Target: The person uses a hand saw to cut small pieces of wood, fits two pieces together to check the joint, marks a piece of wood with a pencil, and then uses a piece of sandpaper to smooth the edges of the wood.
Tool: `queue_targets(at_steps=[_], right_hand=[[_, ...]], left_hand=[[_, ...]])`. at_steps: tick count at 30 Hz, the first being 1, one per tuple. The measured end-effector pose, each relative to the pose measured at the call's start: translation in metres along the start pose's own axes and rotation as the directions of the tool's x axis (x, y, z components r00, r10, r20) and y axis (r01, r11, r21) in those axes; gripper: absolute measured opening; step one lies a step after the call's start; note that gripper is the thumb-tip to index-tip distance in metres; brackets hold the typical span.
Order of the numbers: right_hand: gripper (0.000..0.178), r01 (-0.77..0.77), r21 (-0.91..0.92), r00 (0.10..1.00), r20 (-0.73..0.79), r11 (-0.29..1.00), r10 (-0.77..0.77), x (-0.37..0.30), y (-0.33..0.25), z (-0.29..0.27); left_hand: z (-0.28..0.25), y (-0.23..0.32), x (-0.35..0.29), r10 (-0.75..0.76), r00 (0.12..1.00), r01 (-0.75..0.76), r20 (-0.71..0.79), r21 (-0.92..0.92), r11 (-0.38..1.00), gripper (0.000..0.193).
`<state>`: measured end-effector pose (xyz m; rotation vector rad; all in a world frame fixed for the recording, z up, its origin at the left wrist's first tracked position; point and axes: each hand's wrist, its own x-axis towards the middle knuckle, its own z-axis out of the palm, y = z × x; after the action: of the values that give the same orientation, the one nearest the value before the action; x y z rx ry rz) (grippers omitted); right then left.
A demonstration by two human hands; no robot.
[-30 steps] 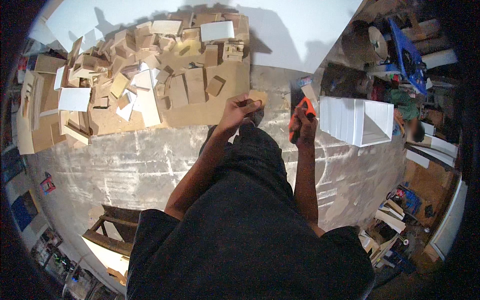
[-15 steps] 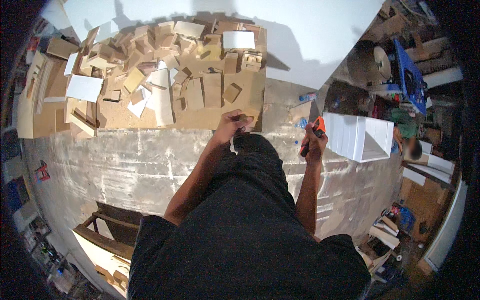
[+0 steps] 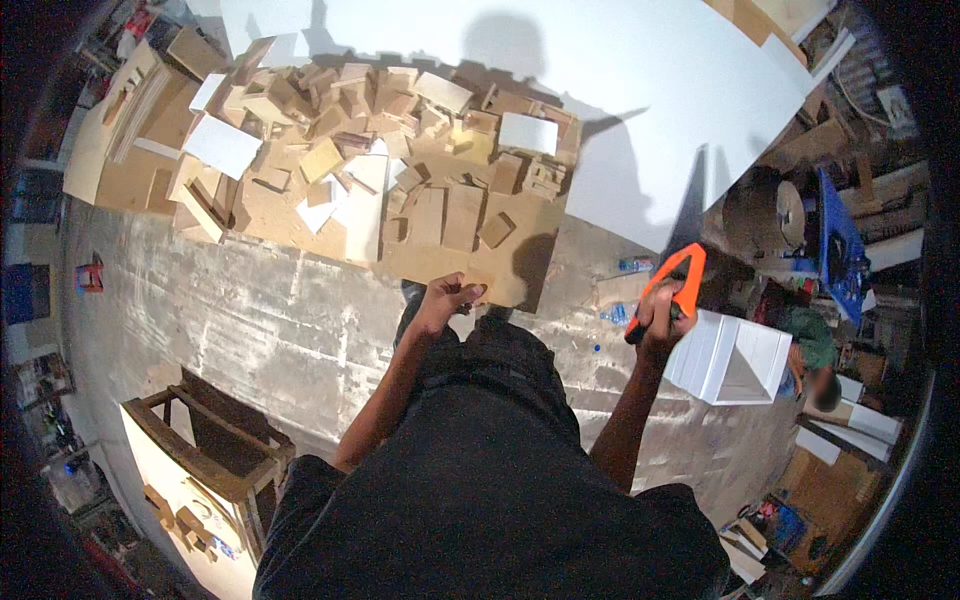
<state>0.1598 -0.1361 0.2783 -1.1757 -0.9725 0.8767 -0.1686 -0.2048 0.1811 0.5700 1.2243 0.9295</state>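
Observation:
My right hand (image 3: 664, 316) is wrapped around the orange and black handle of a hand saw (image 3: 690, 205). The saw's dark blade points up and away from me, over the gap beside the large white panel. At the near edge of the brown board (image 3: 410, 268), my left hand (image 3: 447, 303) has its fingers drawn together in a pinch. Whatever sits between those fingertips, if anything, is too small to make out. Just beyond the left hand lie several wood offcuts (image 3: 460, 218), some flat and some standing on edge.
A large white panel (image 3: 640, 80) spans the far side. On the concrete floor (image 3: 240, 310) to the right stands a white box (image 3: 728, 358), near plastic bottles (image 3: 634, 265). A person in green (image 3: 812, 335) is at far right. A dark wooden frame (image 3: 200, 445) stands lower left.
The saw has risen and moved right and away from me in my right hand. My left hand has shifted slightly nearer, still pinched. The whole view has tilted.

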Motion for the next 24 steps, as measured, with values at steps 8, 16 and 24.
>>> queue_targets(at_steps=[8,16,24], right_hand=[[0.025,0.291,-0.106,0.849,0.487,0.951,-0.206,-0.037,-0.131,0.138],[0.041,0.385,-0.031,0.277,0.957,0.922,-0.083,-0.092,-0.111,0.37],[0.059,0.546,0.275,-0.123,0.961,0.791,-0.25,-0.175,0.063,0.622]], left_hand=[[-0.08,0.016,0.029,0.071,0.996,-0.079,0.061,0.132,0.988,0.019],[-0.256,0.031,0.026,0.028,0.991,-0.056,0.131,0.215,0.975,0.031],[-0.386,0.027,-0.047,-0.012,0.988,-0.008,-0.154,-0.131,0.991,0.023]])
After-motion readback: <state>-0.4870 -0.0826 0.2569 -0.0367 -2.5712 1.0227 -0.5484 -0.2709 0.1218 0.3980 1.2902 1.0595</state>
